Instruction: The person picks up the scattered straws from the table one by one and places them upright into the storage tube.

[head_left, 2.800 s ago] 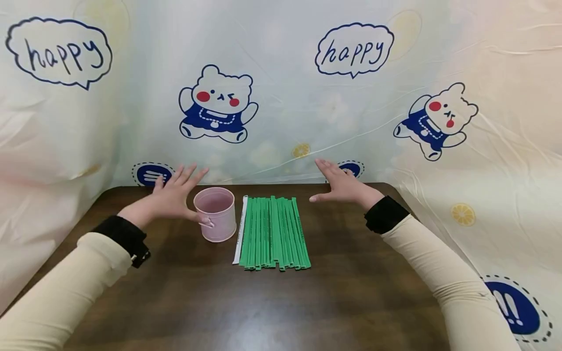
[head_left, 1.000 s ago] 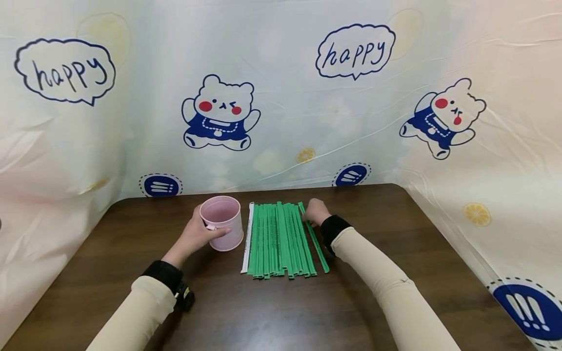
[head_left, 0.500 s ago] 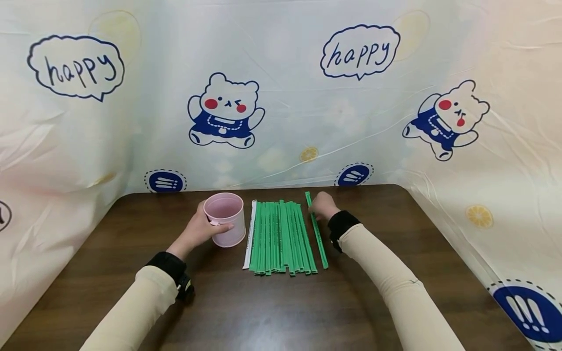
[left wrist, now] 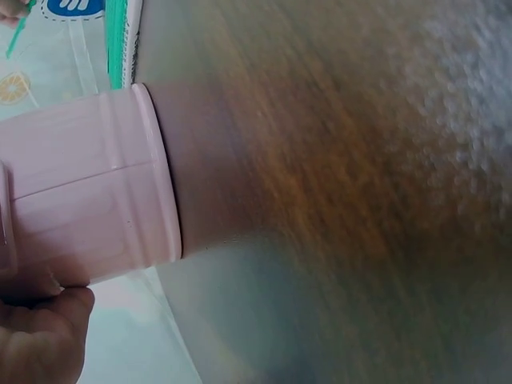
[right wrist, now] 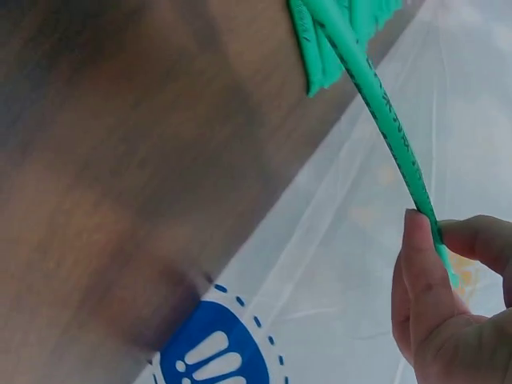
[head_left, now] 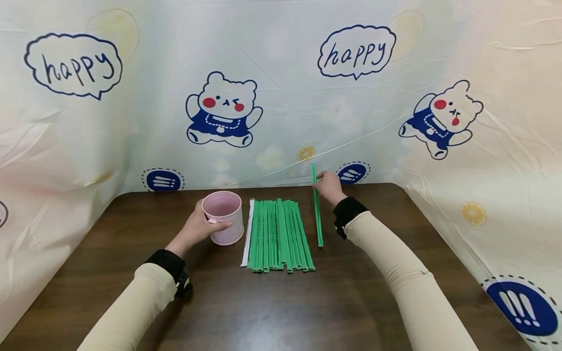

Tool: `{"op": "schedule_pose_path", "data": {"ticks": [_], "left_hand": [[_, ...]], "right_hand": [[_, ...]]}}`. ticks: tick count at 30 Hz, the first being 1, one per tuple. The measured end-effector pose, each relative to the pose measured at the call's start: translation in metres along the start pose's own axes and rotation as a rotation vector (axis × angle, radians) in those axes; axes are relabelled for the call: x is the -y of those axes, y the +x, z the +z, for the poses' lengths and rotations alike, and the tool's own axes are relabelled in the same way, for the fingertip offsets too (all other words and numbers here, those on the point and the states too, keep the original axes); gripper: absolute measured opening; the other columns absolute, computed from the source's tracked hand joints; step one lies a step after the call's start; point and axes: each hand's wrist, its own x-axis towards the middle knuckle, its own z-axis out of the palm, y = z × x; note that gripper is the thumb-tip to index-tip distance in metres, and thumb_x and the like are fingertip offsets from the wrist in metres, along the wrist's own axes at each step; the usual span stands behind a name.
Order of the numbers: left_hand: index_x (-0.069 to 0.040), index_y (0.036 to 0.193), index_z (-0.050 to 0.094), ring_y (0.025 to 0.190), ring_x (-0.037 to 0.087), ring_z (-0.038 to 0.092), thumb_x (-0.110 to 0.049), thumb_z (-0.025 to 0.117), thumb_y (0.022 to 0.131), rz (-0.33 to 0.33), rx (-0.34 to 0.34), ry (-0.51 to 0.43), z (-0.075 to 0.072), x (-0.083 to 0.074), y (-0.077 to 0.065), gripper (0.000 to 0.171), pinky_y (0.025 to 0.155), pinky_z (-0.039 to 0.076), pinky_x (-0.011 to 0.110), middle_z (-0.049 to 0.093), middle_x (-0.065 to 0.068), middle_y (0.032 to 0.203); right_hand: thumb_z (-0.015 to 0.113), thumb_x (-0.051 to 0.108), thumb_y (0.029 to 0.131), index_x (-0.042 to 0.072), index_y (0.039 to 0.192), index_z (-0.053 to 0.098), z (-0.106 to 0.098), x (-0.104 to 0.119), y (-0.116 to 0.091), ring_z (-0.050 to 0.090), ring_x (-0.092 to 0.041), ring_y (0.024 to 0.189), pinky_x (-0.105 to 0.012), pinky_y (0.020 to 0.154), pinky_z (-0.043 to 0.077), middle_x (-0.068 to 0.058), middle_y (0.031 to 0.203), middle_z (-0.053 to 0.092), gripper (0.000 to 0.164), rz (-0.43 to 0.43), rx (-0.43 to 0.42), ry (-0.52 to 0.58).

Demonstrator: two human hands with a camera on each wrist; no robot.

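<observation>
My left hand [head_left: 197, 227] grips a small pink bucket [head_left: 229, 229] on the table, its thumb across the near side and its other fingers mostly hidden behind. The left wrist view shows the bucket's wall [left wrist: 88, 176] and base rim close up. Between thumb and fingers, my right hand [head_left: 330, 187] pinches one green wrapped straw [head_left: 317, 209] near its top end. That straw is held up off the table, nearly upright, with dark print along it in the right wrist view. Beside the bucket lies a row of green wrapped straws [head_left: 281, 236], with a white wrapped straw [head_left: 248, 234] at its left edge.
The brown wooden table [head_left: 272, 312] ends at the back against a pale printed curtain [head_left: 281, 97] with bears and lettering. The curtain also runs along both sides. The straw row lies between my two hands.
Both hands were spread open over the table at first. The left took hold of the bucket; the right drew one green straw away from the row's right edge and lifted it.
</observation>
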Motion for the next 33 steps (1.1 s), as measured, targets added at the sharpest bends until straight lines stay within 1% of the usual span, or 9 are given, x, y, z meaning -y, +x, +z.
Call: {"op": "schedule_pose_path", "data": {"ticks": [4, 6, 9, 11, 14, 18, 23, 26, 33], "left_hand": [[0.004, 0.156, 0.013, 0.138, 0.046, 0.042, -0.030, 0.083, 0.086, -0.003, -0.003, 0.007, -0.001, 0.001, -0.001, 0.104, 0.117, 0.038, 0.066, 0.035, 0.031, 0.152], [0.004, 0.156, 0.014, 0.138, 0.046, 0.042, -0.030, 0.083, 0.086, 0.000, -0.007, 0.008, -0.001, 0.001, -0.002, 0.104, 0.117, 0.038, 0.066, 0.036, 0.032, 0.152], [0.004, 0.156, 0.014, 0.137, 0.046, 0.043, -0.029, 0.083, 0.086, 0.000, -0.011, 0.012, -0.002, 0.002, -0.004, 0.104, 0.117, 0.038, 0.066, 0.036, 0.032, 0.152], [0.004, 0.155, 0.014, 0.137, 0.046, 0.043, -0.028, 0.083, 0.086, -0.003, -0.009, 0.014, -0.002, 0.002, -0.005, 0.103, 0.117, 0.038, 0.065, 0.037, 0.032, 0.151], [0.005, 0.155, 0.014, 0.136, 0.047, 0.043, -0.029, 0.083, 0.086, -0.009, -0.001, 0.021, -0.001, 0.002, -0.005, 0.103, 0.116, 0.039, 0.065, 0.037, 0.032, 0.151], [0.006, 0.155, 0.013, 0.136, 0.047, 0.044, -0.029, 0.083, 0.086, -0.006, 0.003, 0.015, 0.001, 0.001, -0.004, 0.104, 0.116, 0.039, 0.065, 0.038, 0.032, 0.151], [0.005, 0.155, 0.013, 0.137, 0.046, 0.043, -0.028, 0.083, 0.086, -0.003, 0.000, 0.003, 0.002, 0.002, -0.003, 0.104, 0.117, 0.038, 0.065, 0.037, 0.032, 0.152], [0.004, 0.156, 0.012, 0.137, 0.046, 0.042, -0.028, 0.083, 0.086, -0.003, -0.002, -0.001, 0.001, 0.003, -0.003, 0.104, 0.117, 0.038, 0.066, 0.036, 0.031, 0.152], [0.005, 0.155, 0.013, 0.136, 0.047, 0.043, -0.029, 0.083, 0.086, -0.009, -0.001, 0.012, 0.000, -0.001, 0.000, 0.104, 0.116, 0.039, 0.065, 0.037, 0.032, 0.151]], "right_hand": [[0.057, 0.001, 0.095, -0.012, 0.132, 0.058, -0.005, 0.006, 0.002, 0.068, -0.028, 0.075, -0.037, 0.079, 0.056, -0.031, 0.110, 0.071, 0.039, -0.032, -0.039, 0.032], [0.056, 0.001, 0.095, -0.011, 0.132, 0.058, -0.006, 0.009, 0.004, 0.068, -0.030, 0.079, -0.037, 0.079, 0.055, -0.030, 0.110, 0.070, 0.039, -0.053, -0.065, 0.041], [0.056, 0.002, 0.096, -0.011, 0.133, 0.057, -0.008, 0.015, 0.005, 0.067, -0.034, 0.091, -0.036, 0.080, 0.055, -0.028, 0.113, 0.067, 0.039, -0.076, -0.079, 0.070], [0.055, 0.002, 0.098, -0.009, 0.135, 0.056, -0.010, 0.020, 0.006, 0.064, -0.032, 0.095, -0.036, 0.082, 0.055, -0.026, 0.115, 0.065, 0.039, -0.086, -0.083, 0.094], [0.053, 0.002, 0.100, -0.008, 0.139, 0.053, -0.016, 0.029, 0.007, 0.060, -0.028, 0.095, -0.040, 0.087, 0.057, -0.022, 0.113, 0.062, 0.040, -0.102, -0.083, 0.167], [0.052, 0.002, 0.101, -0.006, 0.140, 0.051, -0.027, 0.046, 0.007, 0.058, -0.024, 0.097, -0.044, 0.091, 0.060, -0.020, 0.113, 0.059, 0.040, -0.138, -0.109, 0.237], [0.051, 0.004, 0.103, -0.004, 0.141, 0.051, -0.039, 0.072, 0.009, 0.059, -0.027, 0.101, -0.040, 0.088, 0.058, -0.021, 0.117, 0.059, 0.039, -0.190, -0.138, 0.268], [0.053, 0.004, 0.103, -0.004, 0.141, 0.051, -0.041, 0.084, 0.013, 0.059, -0.029, 0.102, -0.037, 0.086, 0.056, -0.021, 0.116, 0.059, 0.039, -0.213, -0.155, 0.280], [0.055, 0.005, 0.103, -0.002, 0.140, 0.053, -0.043, 0.111, 0.016, 0.058, -0.022, 0.096, -0.034, 0.083, 0.057, -0.015, 0.110, 0.059, 0.038, -0.245, -0.179, 0.307]]}}
